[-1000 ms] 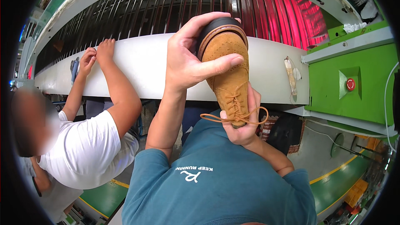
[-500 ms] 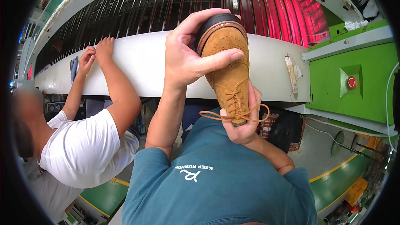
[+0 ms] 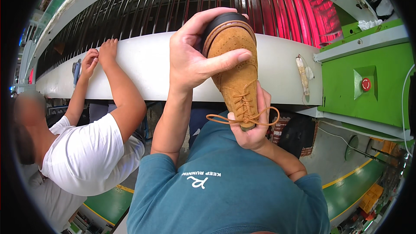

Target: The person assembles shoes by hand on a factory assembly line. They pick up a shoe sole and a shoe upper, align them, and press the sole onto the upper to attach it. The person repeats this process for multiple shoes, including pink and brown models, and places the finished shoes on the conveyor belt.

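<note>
A tan suede lace-up shoe (image 3: 236,78) with a dark sole is held up over the near edge of the white ledge, its toe pointing away from me. My left hand (image 3: 195,52) is closed around the toe end, with the thumb lying across the upper and the fingers wrapped over the sole. At the heel end, near my shirt, my right hand (image 3: 253,130) grips the shoe from beneath and beside the collar. Orange-brown laces (image 3: 245,108) are tied in a bow whose loops stick out on both sides. The shoe's underside is hidden.
A roller conveyor (image 3: 173,6) with a red glow at right runs beyond the white ledge (image 3: 147,67). A co-worker (image 3: 93,156) in white rests both hands on the ledge at left. A wrapped tool (image 3: 302,76) lies at right, beside a green machine panel (image 3: 381,99) with a red button.
Both hands and the shoe have shifted very slightly to the left. My grip on the shoe looks the same, and the co-worker's hands have stayed in place.
</note>
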The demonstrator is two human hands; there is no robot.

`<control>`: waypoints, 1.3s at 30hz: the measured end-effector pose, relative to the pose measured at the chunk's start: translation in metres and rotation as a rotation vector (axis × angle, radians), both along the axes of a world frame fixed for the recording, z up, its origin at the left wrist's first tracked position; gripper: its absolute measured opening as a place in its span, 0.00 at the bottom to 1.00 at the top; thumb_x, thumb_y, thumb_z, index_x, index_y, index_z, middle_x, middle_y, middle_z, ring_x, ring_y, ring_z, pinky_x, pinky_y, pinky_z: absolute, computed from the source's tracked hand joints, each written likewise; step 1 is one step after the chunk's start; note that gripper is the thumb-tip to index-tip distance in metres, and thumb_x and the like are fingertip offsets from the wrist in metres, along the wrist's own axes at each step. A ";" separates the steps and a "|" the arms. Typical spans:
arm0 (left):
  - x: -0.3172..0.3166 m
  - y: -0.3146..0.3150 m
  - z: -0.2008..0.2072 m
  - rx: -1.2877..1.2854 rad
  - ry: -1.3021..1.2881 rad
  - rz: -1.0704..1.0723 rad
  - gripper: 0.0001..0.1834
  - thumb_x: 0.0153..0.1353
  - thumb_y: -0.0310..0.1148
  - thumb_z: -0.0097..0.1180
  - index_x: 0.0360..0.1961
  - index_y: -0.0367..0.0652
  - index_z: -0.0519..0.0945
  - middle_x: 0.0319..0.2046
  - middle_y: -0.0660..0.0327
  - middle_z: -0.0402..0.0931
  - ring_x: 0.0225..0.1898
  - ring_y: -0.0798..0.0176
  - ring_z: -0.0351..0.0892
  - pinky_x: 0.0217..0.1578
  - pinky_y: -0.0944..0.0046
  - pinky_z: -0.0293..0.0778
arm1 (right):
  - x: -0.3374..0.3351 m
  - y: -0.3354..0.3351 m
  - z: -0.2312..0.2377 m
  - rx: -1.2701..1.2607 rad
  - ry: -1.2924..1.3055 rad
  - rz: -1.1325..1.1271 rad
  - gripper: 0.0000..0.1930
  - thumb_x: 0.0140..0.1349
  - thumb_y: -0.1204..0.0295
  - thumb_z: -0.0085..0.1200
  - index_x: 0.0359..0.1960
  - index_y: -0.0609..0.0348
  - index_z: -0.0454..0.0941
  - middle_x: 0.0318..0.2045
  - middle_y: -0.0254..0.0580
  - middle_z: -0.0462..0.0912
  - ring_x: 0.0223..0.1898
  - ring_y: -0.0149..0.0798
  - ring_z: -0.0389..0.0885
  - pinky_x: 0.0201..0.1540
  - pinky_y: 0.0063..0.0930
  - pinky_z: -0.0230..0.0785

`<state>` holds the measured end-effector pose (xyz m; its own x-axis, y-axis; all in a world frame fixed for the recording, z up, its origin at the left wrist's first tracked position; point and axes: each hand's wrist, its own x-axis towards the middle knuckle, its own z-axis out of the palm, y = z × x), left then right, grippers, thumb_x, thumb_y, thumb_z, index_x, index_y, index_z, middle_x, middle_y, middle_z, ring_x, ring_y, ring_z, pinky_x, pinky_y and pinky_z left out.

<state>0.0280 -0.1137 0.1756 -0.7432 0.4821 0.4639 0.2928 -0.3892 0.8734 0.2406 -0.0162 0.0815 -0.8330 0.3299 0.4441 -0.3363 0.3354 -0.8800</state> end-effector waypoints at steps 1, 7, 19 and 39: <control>0.000 0.000 0.000 -0.004 0.003 0.001 0.40 0.53 0.28 0.89 0.66 0.30 0.83 0.53 0.49 0.92 0.54 0.59 0.93 0.57 0.58 0.90 | 0.000 0.000 0.001 -0.003 0.000 0.002 0.49 0.71 0.72 0.69 0.86 0.77 0.50 0.75 0.58 0.62 0.76 0.51 0.68 0.78 0.44 0.65; 0.001 -0.001 0.000 -0.014 -0.015 0.008 0.39 0.52 0.28 0.89 0.65 0.31 0.83 0.52 0.50 0.92 0.52 0.59 0.93 0.57 0.58 0.91 | 0.000 0.000 0.002 -0.002 0.000 0.005 0.49 0.71 0.72 0.69 0.86 0.77 0.50 0.75 0.58 0.62 0.76 0.51 0.69 0.77 0.44 0.65; 0.000 -0.005 0.002 -0.067 0.025 -0.020 0.41 0.54 0.24 0.86 0.68 0.26 0.79 0.58 0.38 0.89 0.57 0.51 0.93 0.61 0.52 0.90 | 0.002 -0.001 0.001 -0.014 -0.010 0.006 0.49 0.72 0.71 0.69 0.86 0.77 0.50 0.75 0.59 0.62 0.76 0.51 0.68 0.78 0.45 0.65; 0.006 -0.002 0.002 -0.003 0.004 -0.004 0.38 0.52 0.27 0.89 0.64 0.33 0.84 0.52 0.51 0.92 0.52 0.60 0.93 0.56 0.59 0.91 | 0.003 0.002 -0.005 0.010 0.012 -0.002 0.52 0.66 0.75 0.72 0.86 0.77 0.51 0.75 0.61 0.62 0.73 0.53 0.71 0.74 0.45 0.69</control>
<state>0.0337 -0.1153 0.1774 -0.7390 0.4866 0.4659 0.2948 -0.3882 0.8731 0.2433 -0.0146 0.0766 -0.8268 0.3271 0.4576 -0.3465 0.3446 -0.8725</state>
